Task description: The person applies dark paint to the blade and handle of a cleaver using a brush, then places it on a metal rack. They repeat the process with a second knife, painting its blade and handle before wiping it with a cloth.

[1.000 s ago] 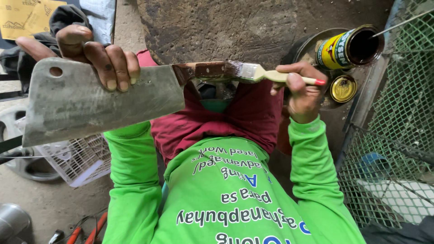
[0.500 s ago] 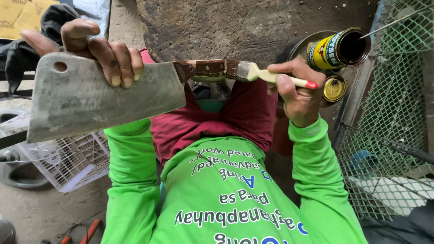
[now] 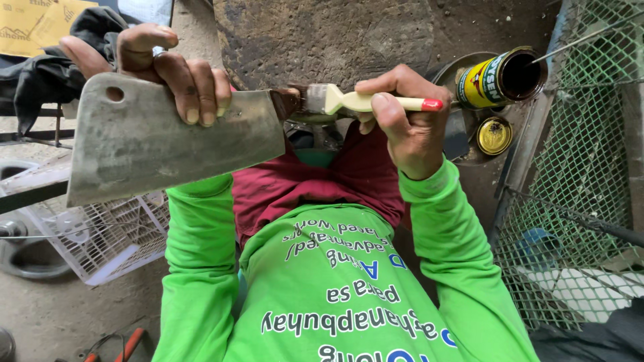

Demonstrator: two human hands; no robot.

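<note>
Step in hand: brushing a dark coat onto the handle end of the cleaver (image 3: 161,144), as far as the view lets me judge; the bristles sit right at the junction of blade and handle.
Left hand (image 3: 151,70): fingers (image 3: 201,90) curled over the top edge of the broad grey blade, thumb behind it, clenched firmly enough to hold the cleaver level in front of the chest.
Right hand (image 3: 406,117): fingers closed around the pale handle of a small paintbrush (image 3: 349,100) with a red tip, brush head pressed against the cleaver's handle end.
Where the cleaver is: held in the air above the lap, blade to the left, handle towards the middle.
Supply: an open tin (image 3: 503,77) with dark contents lies tilted near the right hand, its lid (image 3: 494,134) just beside it.
Next move calls for: a steady left grip, short strokes, and probably turning the cleaver to reach uncoated sides.
Nearby: white wire basket (image 3: 100,238) lower left, green mesh (image 3: 583,221) at right.
</note>
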